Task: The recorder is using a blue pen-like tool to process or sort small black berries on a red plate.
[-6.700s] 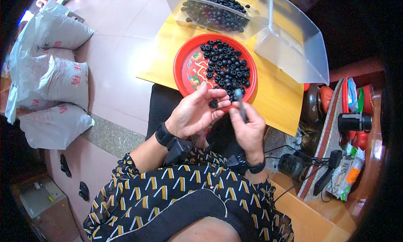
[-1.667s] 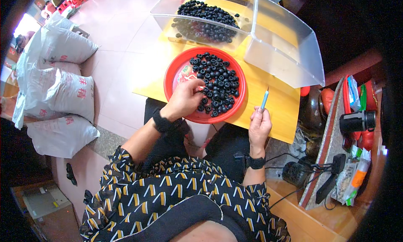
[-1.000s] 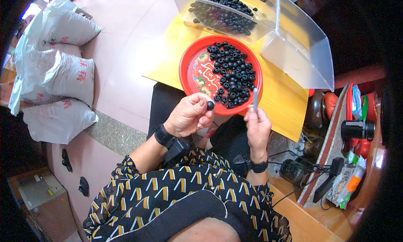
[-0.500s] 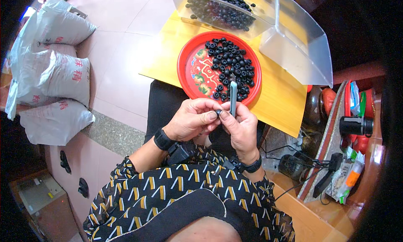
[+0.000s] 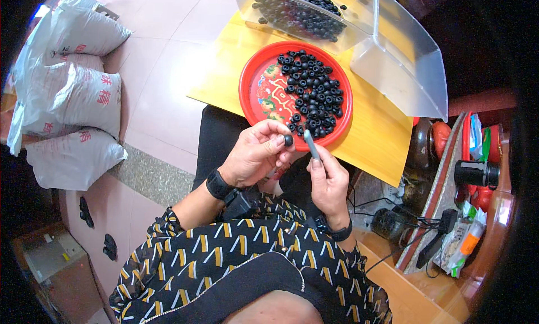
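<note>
Between thumb and forefinger, my left hand point(image 5: 255, 154) pinches a small round black part point(image 5: 288, 140) with a smooth, rubber-like look. A slim grey-blue hand tool point(image 5: 311, 145) is gripped in my right hand point(image 5: 330, 183), its end pointing up toward the plate; its exact kind is unclear. The tool and the pinched part are slightly apart. Just beyond both hands, a round red plate point(image 5: 245, 94) with a printed pattern holds many black ring-shaped parts point(image 5: 314, 91), mostly on its right side.
The plate rests on a yellow table point(image 5: 376, 138). Behind it stand a clear plastic bin point(image 5: 247, 9) with more black parts and a second clear bin point(image 5: 398, 71). White sacks point(image 5: 84, 99) are piled on the floor at left. Black cables point(image 5: 382, 206) and a cluttered shelf point(image 5: 435, 195) lie at right.
My hands have drawn apart. The tool has moved away from the part and now tilts left. The pinched part shows more fully at my left fingertips.
</note>
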`<state>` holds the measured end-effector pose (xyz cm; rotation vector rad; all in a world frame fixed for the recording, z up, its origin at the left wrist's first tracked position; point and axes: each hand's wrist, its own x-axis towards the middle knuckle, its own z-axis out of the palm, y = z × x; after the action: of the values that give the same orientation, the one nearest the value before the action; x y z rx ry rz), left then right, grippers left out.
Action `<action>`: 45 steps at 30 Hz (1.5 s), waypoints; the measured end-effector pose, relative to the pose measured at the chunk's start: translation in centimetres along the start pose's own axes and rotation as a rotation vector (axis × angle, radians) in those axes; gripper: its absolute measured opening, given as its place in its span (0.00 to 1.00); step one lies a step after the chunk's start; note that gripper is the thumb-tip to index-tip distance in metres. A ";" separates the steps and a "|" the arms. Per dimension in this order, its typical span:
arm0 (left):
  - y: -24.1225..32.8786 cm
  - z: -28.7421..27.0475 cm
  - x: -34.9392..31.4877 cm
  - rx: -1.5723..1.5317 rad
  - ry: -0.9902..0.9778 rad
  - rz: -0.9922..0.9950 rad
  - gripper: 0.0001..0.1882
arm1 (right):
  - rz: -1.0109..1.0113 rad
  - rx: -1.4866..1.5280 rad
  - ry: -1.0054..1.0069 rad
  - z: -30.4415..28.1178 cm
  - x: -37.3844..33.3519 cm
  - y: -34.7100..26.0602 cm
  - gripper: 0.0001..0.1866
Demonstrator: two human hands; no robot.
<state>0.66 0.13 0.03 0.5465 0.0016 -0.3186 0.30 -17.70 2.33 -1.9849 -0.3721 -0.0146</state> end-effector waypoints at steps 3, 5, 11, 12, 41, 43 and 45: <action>0.0 -0.2 0.0 -0.010 -0.001 0.010 0.10 | -0.103 -0.117 0.001 -0.3 -0.3 -0.4 0.14; 0.0 -0.2 0.0 -0.019 0.002 0.013 0.10 | -0.221 -0.202 -0.010 -0.4 -0.4 -0.3 0.16; 0.0 -0.2 0.0 -0.003 0.007 0.021 0.09 | -0.265 -0.277 -0.007 -0.7 -0.4 0.0 0.17; 0.0 -0.1 -0.1 -0.008 0.011 0.016 0.09 | -0.265 -0.275 -0.006 -0.8 -0.5 0.0 0.17; -0.3 0.9 -0.3 -0.037 -0.095 -0.030 0.08 | 0.123 0.019 0.132 -0.6 0.4 0.6 0.12; -0.5 1.0 -0.2 -0.045 -0.060 -0.044 0.08 | 0.180 0.240 0.044 -0.1 0.4 -0.3 0.14; -0.8 0.8 -0.1 -0.033 -0.061 -0.058 0.07 | 0.194 0.402 0.013 0.3 0.8 -1.6 0.15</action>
<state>0.25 -0.86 0.36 0.5048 -0.0368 -0.3910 0.61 -16.63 3.75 -1.6134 -0.1559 0.1588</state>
